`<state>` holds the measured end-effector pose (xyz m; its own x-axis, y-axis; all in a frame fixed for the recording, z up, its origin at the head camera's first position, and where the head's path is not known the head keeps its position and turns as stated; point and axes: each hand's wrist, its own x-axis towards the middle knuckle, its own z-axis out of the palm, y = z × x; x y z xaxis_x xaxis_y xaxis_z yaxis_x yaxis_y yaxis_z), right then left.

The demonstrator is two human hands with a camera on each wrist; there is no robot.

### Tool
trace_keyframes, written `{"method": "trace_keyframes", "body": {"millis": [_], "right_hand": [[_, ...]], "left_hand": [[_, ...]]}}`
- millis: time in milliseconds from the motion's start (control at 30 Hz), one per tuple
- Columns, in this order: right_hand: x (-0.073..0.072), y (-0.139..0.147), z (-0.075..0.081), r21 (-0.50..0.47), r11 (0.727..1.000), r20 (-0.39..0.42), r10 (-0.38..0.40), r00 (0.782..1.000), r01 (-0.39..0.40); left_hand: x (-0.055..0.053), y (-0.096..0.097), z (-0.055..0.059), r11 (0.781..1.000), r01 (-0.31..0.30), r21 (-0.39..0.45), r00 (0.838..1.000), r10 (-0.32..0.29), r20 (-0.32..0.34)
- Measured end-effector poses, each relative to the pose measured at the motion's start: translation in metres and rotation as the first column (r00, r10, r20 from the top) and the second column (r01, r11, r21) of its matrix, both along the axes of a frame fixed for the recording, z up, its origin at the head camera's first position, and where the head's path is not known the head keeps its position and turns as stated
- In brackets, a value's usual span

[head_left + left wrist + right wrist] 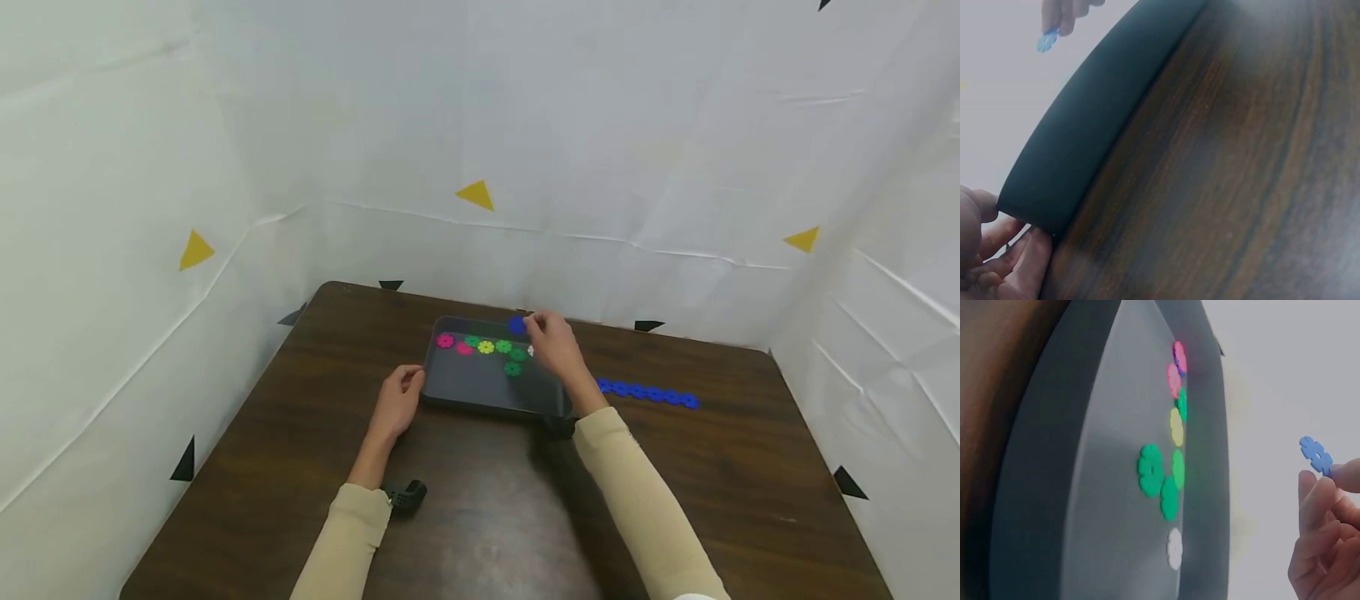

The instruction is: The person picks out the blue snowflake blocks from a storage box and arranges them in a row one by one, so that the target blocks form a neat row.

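My right hand (pixel 555 346) pinches a blue flower-shaped disc (pixel 1316 454) between thumb and fingertip, held up over the back part of a dark grey tray (pixel 468 385). At the tray's front left corner, my left hand (pixel 396 404) grips the wall, thumb at the rim and fingers lower down. Inside the tray lie more flower discs: pink ones (pixel 1174 380) to the left, a yellow one (pixel 1177 427), several green ones (pixel 1150 470) and a white one (pixel 1175 549). A bit of blue shows behind one pink disc.
A row of linked blue discs (pixel 654 394) lies on the brown wooden table (pixel 480 517), right of the tray. White sheeting (pixel 570 125) with yellow and black triangles surrounds the table's back and sides. Dark wrist straps (pixel 407 496) show below both wrists.
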<state>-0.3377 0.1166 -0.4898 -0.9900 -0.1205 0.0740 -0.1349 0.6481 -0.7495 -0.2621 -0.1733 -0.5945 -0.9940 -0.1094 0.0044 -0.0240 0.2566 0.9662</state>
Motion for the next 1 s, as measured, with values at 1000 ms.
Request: {"method": "trace_keyframes", "body": {"millis": [1000], "right_hand": [[0.044,0.153,-0.022,-0.069,0.982,0.028,-0.177,0.984,0.178]], "left_hand": [[-0.012,-0.013,-0.005,0.999,-0.027,-0.022,0.999,0.028,0.024]]}}
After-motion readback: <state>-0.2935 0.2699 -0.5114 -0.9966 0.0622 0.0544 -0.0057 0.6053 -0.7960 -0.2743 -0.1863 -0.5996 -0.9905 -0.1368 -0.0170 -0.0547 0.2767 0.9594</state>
